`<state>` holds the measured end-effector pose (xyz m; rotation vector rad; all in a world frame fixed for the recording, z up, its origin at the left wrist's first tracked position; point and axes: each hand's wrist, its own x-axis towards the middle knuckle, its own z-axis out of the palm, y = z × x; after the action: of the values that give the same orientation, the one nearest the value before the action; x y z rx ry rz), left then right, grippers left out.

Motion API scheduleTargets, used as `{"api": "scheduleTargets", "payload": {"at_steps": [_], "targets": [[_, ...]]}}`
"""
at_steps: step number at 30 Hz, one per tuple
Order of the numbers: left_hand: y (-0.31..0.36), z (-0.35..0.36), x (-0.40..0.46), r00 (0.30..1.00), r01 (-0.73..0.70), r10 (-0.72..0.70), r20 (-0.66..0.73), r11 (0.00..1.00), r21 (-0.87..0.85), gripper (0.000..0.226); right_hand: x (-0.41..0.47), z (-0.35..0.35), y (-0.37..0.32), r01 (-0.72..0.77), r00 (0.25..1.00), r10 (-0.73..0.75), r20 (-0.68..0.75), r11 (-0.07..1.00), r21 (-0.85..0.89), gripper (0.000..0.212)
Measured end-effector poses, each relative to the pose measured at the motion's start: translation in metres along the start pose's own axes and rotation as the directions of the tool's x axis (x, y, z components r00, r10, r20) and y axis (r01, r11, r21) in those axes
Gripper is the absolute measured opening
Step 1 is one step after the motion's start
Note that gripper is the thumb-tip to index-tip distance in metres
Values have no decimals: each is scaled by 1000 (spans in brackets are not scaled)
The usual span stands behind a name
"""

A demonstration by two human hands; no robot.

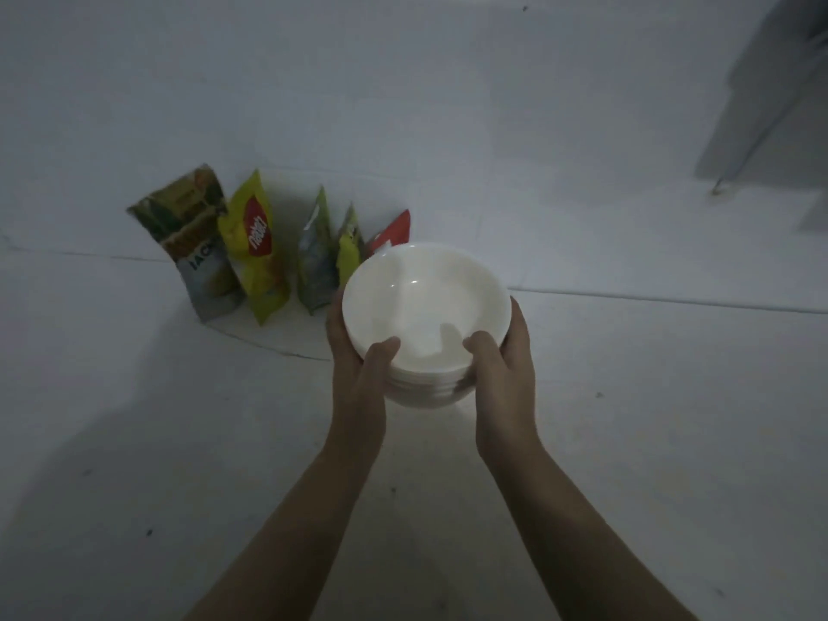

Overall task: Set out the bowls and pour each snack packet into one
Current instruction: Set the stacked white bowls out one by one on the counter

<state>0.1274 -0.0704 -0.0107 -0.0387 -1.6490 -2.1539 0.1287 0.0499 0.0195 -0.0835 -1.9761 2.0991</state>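
A stack of white bowls [425, 302] is held in the air in front of me, above the pale floor. My left hand [356, 369] grips its left side, thumb over the top rim. My right hand [504, 365] grips the right side the same way. Several snack packets stand in a row behind the stack, leaning on the wall: a green and grey packet [192, 244], a yellow packet with a red logo [255, 248], a grey-green packet [316, 257], a small yellow-green packet [349, 253] and a red packet [392, 233], partly hidden by the bowls.
A white tiled floor [627, 419] with thin joints spreads all around. A white wall [403, 82] rises behind the packets. A grey door or cabinet edge [770, 96] stands at the far right. The light is dim.
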Motion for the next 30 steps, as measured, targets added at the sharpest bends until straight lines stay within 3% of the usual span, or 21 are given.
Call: {"api": "scheduleTargets", "payload": {"at_steps": [7,15,20,30], "targets": [[50,-133,-42,999,17,-19,31,998,64,78,-106,92,-5,-42,999,42,13,999,8,66],[92,-282,-74,999,42,-46,27,992,123,78,-203,195,8,-144,989,142,50,988,53,40],[107,-330,-88,990,116,-127,54,980,165,81,-235,231,10,-211,977,210,40,977,13,35],[114,-370,-106,960,278,-280,-2,955,103,84,-261,251,12,-361,930,366,33,927,-104,60]]}}
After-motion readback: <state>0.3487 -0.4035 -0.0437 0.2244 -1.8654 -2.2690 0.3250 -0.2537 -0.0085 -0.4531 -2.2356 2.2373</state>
